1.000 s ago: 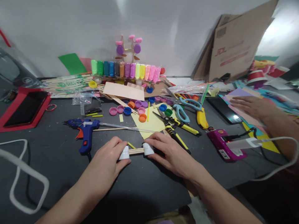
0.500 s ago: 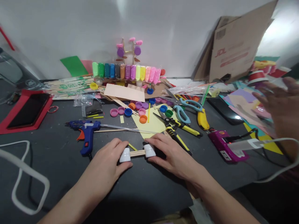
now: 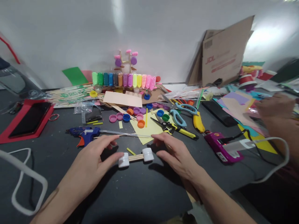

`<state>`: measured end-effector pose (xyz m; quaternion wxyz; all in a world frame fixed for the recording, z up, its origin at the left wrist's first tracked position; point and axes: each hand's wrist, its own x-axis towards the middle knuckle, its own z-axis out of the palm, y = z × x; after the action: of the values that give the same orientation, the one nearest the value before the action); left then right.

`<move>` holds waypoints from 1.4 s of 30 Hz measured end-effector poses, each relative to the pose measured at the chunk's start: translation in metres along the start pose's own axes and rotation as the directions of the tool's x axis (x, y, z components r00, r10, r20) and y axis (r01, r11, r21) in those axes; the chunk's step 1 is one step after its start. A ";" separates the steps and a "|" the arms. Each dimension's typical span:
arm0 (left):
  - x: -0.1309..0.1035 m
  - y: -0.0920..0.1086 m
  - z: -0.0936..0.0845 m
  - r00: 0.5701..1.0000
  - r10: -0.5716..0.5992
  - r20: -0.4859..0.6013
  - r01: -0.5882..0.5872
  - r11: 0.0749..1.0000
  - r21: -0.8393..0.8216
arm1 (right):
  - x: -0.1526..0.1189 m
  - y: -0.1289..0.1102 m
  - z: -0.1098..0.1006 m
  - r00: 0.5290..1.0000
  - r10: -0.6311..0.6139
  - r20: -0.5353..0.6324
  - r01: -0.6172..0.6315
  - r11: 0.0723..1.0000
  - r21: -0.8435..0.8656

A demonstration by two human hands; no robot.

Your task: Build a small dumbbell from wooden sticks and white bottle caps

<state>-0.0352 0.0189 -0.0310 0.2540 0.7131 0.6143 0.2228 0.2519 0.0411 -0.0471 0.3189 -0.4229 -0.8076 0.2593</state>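
Two pairs of white caps, one at the left end (image 3: 123,160) and one at the right end (image 3: 148,154), are joined by thin wooden sticks (image 3: 136,157) lying on the dark table. My left hand (image 3: 98,158) is open, its thumb tip at the left caps and its fingers raised beyond them. To the right of the other caps, my right hand (image 3: 176,154) hovers open, thumb and fingers apart, holding nothing. A short yellow-green stick (image 3: 131,151) lies just behind the wooden sticks.
A blue glue gun (image 3: 87,134) lies behind my left hand. Coloured caps (image 3: 140,124), blue-handled scissors (image 3: 178,118), black-yellow pliers (image 3: 187,132) and a purple power strip (image 3: 220,147) lie around. At the right is another person's hand (image 3: 277,105).
Both hands have let go of the white caps and spread open, moving slightly apart. The joined caps rest on the table. The other person's hand at the right has moved, and the view has shifted.
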 end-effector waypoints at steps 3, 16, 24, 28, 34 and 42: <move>0.004 0.003 0.000 0.994 0.021 -0.105 -0.024 0.999 -0.023 | 0.001 0.002 0.001 0.990 0.038 -0.135 -0.040 0.999 -0.009; 0.009 0.003 -0.002 0.955 0.294 -0.027 -0.293 0.956 0.027 | -0.002 -0.003 0.001 0.980 -0.059 0.192 0.085 0.988 -0.131; 0.017 -0.008 0.002 0.943 0.332 0.009 -0.332 0.942 0.051 | -0.004 -0.007 0.006 0.958 -0.137 0.250 0.169 0.980 -0.109; 0.018 -0.004 0.007 0.912 0.399 0.096 -0.405 0.913 0.049 | -0.005 -0.010 0.002 0.947 -0.159 0.280 0.185 0.980 -0.072; 0.027 -0.001 0.022 0.870 0.454 0.191 -0.472 0.879 0.061 | -0.004 -0.011 0.002 0.935 -0.144 0.324 0.176 0.982 -0.072; 0.012 -0.001 -0.007 0.936 0.326 0.131 -0.336 0.940 0.062 | -0.004 -0.006 0.002 0.932 -0.122 0.340 0.161 0.983 -0.088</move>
<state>-0.0385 0.0317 -0.0259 0.2190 0.8283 0.4778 0.1939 0.2494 0.0346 -0.0457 0.1708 -0.3313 -0.8917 0.2567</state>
